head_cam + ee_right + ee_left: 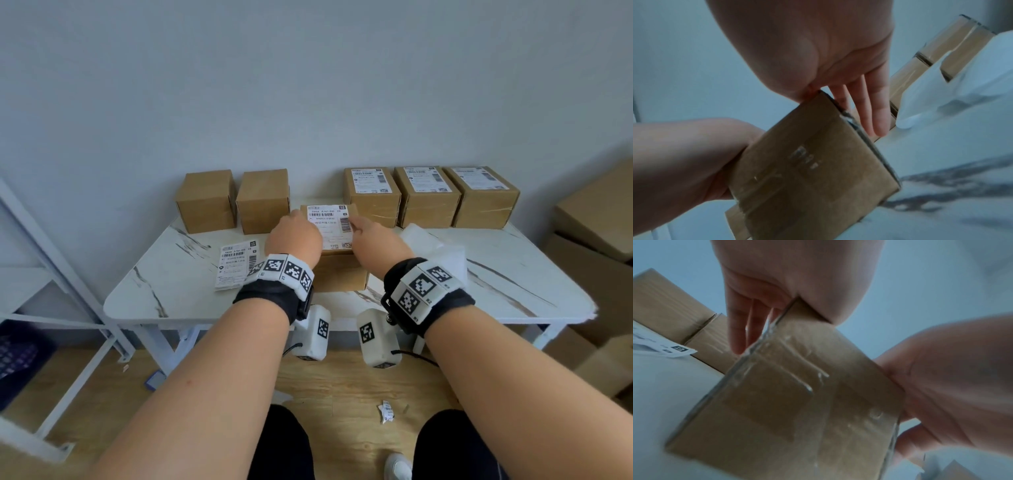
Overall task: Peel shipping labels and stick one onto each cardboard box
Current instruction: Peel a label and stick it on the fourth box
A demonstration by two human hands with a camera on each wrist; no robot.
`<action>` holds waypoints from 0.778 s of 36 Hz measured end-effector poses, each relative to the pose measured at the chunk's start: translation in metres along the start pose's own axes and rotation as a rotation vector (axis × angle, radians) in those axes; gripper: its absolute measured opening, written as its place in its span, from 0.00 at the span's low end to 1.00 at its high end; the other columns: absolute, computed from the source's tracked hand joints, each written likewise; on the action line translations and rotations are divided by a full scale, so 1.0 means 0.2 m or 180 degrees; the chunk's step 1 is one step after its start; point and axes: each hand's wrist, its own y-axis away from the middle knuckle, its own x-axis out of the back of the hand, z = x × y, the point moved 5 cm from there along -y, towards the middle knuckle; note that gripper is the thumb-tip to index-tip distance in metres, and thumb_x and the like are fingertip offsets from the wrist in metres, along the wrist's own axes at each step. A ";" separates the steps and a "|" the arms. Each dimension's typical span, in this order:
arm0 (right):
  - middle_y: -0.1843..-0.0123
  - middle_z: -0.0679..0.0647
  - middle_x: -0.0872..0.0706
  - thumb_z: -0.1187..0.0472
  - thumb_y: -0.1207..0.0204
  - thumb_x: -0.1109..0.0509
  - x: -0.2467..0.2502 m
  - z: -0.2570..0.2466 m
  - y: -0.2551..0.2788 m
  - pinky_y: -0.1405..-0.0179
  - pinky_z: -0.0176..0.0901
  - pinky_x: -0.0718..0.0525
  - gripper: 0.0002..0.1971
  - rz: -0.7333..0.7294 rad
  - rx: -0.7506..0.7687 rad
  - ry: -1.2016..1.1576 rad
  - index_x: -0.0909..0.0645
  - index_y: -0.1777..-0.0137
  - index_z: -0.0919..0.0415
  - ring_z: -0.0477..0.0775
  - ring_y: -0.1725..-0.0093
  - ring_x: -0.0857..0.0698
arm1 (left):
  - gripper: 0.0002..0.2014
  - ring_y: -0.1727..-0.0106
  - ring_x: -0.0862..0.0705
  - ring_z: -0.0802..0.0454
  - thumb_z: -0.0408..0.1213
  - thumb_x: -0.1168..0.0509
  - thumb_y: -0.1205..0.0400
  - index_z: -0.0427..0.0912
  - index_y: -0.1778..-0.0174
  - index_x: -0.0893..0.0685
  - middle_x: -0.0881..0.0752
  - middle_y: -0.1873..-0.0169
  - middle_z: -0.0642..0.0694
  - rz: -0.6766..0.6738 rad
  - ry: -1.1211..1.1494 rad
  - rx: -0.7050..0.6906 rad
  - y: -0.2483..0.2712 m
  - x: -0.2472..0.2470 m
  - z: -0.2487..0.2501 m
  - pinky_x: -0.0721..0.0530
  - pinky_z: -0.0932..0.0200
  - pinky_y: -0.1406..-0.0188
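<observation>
A white marble-patterned table (513, 284) stands against a pale wall. Along its back edge, toward the left, two plain cardboard boxes (233, 201) stand side by side without labels. In front of them, near the left edge, a stack of shipping labels (236, 263) lies flat on the tabletop. At the middle of the table sits the cardboard box (339, 270) you are working on, with a shipping label (330, 226) lying on its top face. Along the back edge toward the right, three labelled boxes (431, 195) stand in a row, touching one another. In front of them, just right of your right wrist, is a heap of white backing paper (442, 250). Brown cartons (596, 219) are stacked on the floor beyond the right edge.

Your wrists and wristbands cover the box's near top edge, and the label's print is too small to read. Both wrist views are blurred.

Your left hand (294, 236) rests on the label's left side, fingers straight and pointing down past the box's left edge. Your right hand (373, 240) rests on the label's right side, fingers straight too, reaching down beside the box's right edge. Neither hand curls around anything.
</observation>
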 end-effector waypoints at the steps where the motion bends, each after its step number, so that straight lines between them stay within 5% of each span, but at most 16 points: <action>1: 0.41 0.59 0.17 0.70 0.18 0.50 0.00 0.00 0.00 0.44 0.53 0.17 0.28 -0.0048 -0.0011 0.0044 0.34 0.20 0.51 0.59 0.47 0.18 | 0.14 0.53 0.21 0.43 0.35 0.52 0.13 0.36 0.40 0.24 0.18 0.46 0.39 -0.0032 0.0043 -0.0074 0.00 0.00 0.00 0.29 0.53 0.59; 5: 0.26 0.59 0.25 0.67 0.18 0.47 0.03 -0.04 -0.03 0.31 0.56 0.23 0.24 -0.0152 0.0059 0.0410 0.29 0.23 0.55 0.63 0.29 0.25 | 0.15 0.54 0.20 0.44 0.39 0.52 0.13 0.37 0.41 0.23 0.16 0.48 0.40 -0.0235 0.0026 -0.0353 0.02 -0.01 -0.02 0.26 0.53 0.59; 9: 0.27 0.62 0.25 0.64 0.18 0.47 0.03 -0.09 -0.07 0.31 0.55 0.24 0.24 -0.0221 0.0063 0.0519 0.30 0.23 0.54 0.65 0.30 0.24 | 0.19 0.48 0.17 0.41 0.44 0.55 0.11 0.43 0.27 0.31 0.15 0.45 0.39 -0.0497 0.0043 -0.0343 0.04 -0.04 -0.04 0.19 0.49 0.52; 14: 0.28 0.60 0.26 0.65 0.20 0.52 0.01 -0.12 -0.14 0.33 0.61 0.23 0.27 -0.0288 -0.0158 0.0711 0.33 0.23 0.47 0.65 0.32 0.24 | 0.24 0.50 0.18 0.43 0.42 0.56 0.10 0.47 0.16 0.47 0.15 0.45 0.38 -0.0560 0.0032 -0.0325 0.05 -0.02 -0.02 0.25 0.53 0.56; 20: 0.45 0.59 0.20 0.62 0.17 0.53 -0.01 -0.12 -0.18 0.43 0.57 0.19 0.21 -0.0262 -0.0233 0.0448 0.30 0.27 0.52 0.60 0.50 0.20 | 0.24 0.47 0.18 0.43 0.43 0.57 0.11 0.47 0.16 0.47 0.15 0.44 0.38 -0.0574 0.0044 -0.0279 0.05 -0.02 -0.02 0.24 0.52 0.55; 25: 0.26 0.64 0.24 0.63 0.15 0.49 0.00 -0.12 -0.14 0.31 0.58 0.24 0.25 -0.0211 -0.0112 0.0482 0.38 0.18 0.58 0.67 0.30 0.23 | 0.25 0.47 0.18 0.42 0.44 0.58 0.11 0.50 0.16 0.47 0.15 0.45 0.39 -0.0514 -0.0001 -0.0214 0.05 -0.03 -0.03 0.22 0.50 0.52; 28: 0.32 0.62 0.20 0.62 0.17 0.47 0.03 -0.09 -0.10 0.46 0.51 0.20 0.23 -0.0112 -0.0273 0.0294 0.36 0.22 0.58 0.63 0.39 0.18 | 0.23 0.55 0.20 0.44 0.45 0.59 0.11 0.50 0.18 0.41 0.14 0.49 0.41 -0.0298 -0.0099 -0.0276 0.08 -0.02 -0.03 0.25 0.51 0.59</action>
